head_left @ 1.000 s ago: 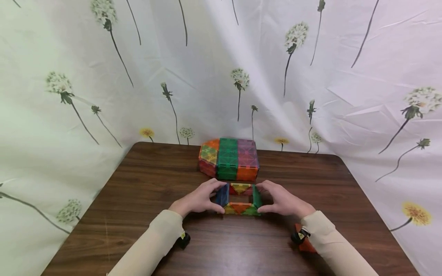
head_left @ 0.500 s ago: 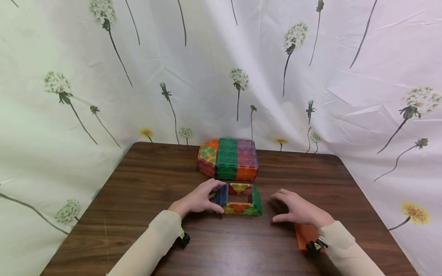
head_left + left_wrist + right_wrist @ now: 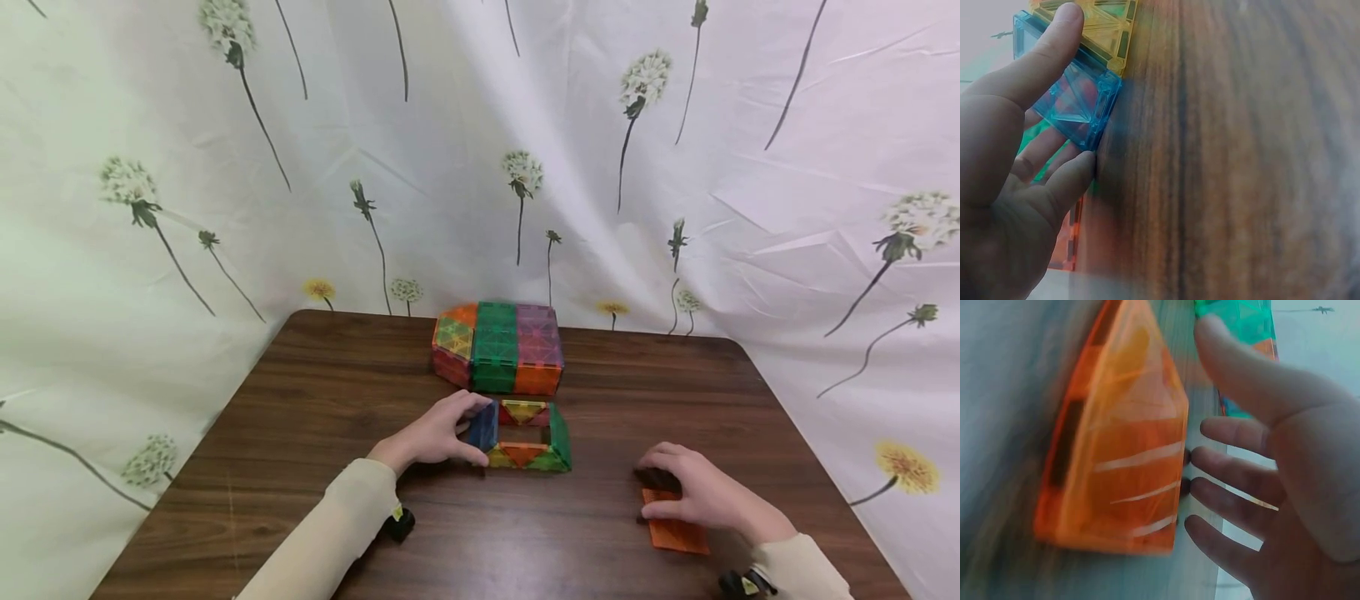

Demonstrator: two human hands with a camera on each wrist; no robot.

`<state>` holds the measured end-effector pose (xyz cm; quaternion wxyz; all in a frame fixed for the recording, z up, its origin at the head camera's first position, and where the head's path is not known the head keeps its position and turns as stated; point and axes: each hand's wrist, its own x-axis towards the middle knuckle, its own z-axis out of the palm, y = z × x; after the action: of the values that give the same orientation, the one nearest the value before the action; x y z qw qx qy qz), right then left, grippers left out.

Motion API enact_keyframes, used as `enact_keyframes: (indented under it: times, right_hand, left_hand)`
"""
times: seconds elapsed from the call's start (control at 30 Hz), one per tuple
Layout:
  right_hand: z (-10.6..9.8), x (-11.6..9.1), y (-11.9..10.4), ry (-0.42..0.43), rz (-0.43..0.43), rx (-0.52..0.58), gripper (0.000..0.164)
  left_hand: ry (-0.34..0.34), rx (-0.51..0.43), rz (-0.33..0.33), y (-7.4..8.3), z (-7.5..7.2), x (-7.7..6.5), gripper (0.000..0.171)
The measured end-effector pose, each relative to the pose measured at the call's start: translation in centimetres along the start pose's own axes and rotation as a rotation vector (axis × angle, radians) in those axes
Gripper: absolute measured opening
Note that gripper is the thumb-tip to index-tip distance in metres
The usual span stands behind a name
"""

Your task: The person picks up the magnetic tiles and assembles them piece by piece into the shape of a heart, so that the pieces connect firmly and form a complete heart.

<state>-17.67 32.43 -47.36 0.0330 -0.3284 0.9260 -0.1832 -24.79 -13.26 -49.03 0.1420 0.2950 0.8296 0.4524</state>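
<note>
A low rectangular frame of translucent magnetic tiles stands on the table, with a blue tile (image 3: 1079, 103) at its left end, a green tile (image 3: 559, 437) at its right end and yellow, orange and red triangles between. My left hand (image 3: 433, 431) holds the frame's left end, thumb at the near corner and fingers by the far one. To the right, my right hand (image 3: 701, 490) hovers over an orange magnetic tile (image 3: 677, 533) lying on the table. In the right wrist view its fingers (image 3: 1235, 469) are spread beside the orange tile (image 3: 1129, 450), with nothing gripped.
Behind the frame sits a larger closed block of magnetic tiles (image 3: 495, 346) in green, purple, orange and yellow. The brown wooden table (image 3: 337, 358) ends at a white cloth (image 3: 450, 167) printed with dandelions.
My right hand has left the frame's green end and moved right and nearer, to above the orange tile. The left hand stays on the blue end; the frame stays in place.
</note>
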Motion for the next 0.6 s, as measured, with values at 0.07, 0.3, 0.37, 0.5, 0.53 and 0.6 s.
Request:
enact_keyframes:
  times: [0.07, 0.3, 0.37, 0.5, 0.53, 0.6]
  right_hand:
    - [-0.1, -1.0, 0.2, -0.011, -0.006, 0.003, 0.066]
    - [-0.5, -3.3, 0.1, -0.101, 0.0, 0.087, 0.091]
    - [-0.5, -3.5, -0.1, -0.099, 0.002, 0.081, 0.088]
    - [-0.3, -3.4, -0.3, -0.045, 0.001, 0.034, 0.075]
    - [-0.2, -3.3, -0.3, -0.028, -0.002, 0.022, 0.073]
    - [0.0, -3.1, -0.2, -0.002, -0.007, 0.005, 0.07]
  left_hand:
    - [0.0, -0.002, 0.0, 0.0, 0.0, 0.0, 0.082]
    - [0.001, 0.006, -0.006, -0.2, 0.0, 0.1, 0.083]
    - [-0.001, 0.007, -0.009, -0.3, -0.1, 0.1, 0.083]
    - [-0.005, 0.005, -0.007, -0.3, -0.1, 0.2, 0.083]
    - [-0.005, 0.002, -0.005, -0.3, 0.0, 0.2, 0.083]
    - [-0.006, -0.006, 0.002, -0.3, 0.0, 0.2, 0.082]
